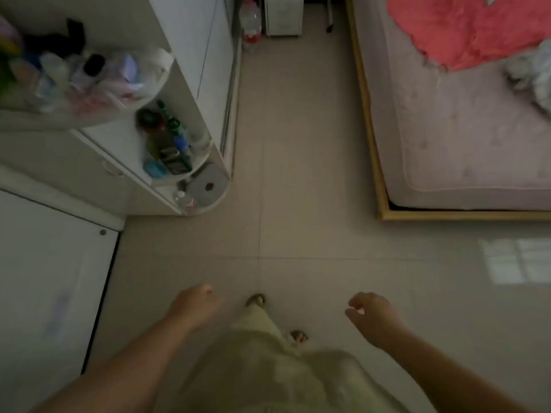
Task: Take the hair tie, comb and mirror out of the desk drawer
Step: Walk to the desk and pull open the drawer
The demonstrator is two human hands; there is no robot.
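No hair tie, comb, mirror or desk drawer shows in the head view. My left hand [195,305] hangs over the tiled floor at the lower middle, fingers curled loosely, holding nothing. My right hand [372,315] hangs to the right of my feet, fingers bent and apart, also holding nothing. Both hands are well away from any furniture.
A white shelf unit [190,174] with rounded shelves full of bottles and jars stands at the left. A white cabinet top [44,278] lies at the lower left. A bed [462,129] with a red blanket [465,28] fills the upper right. Pale floor tiles [298,174] run between them.
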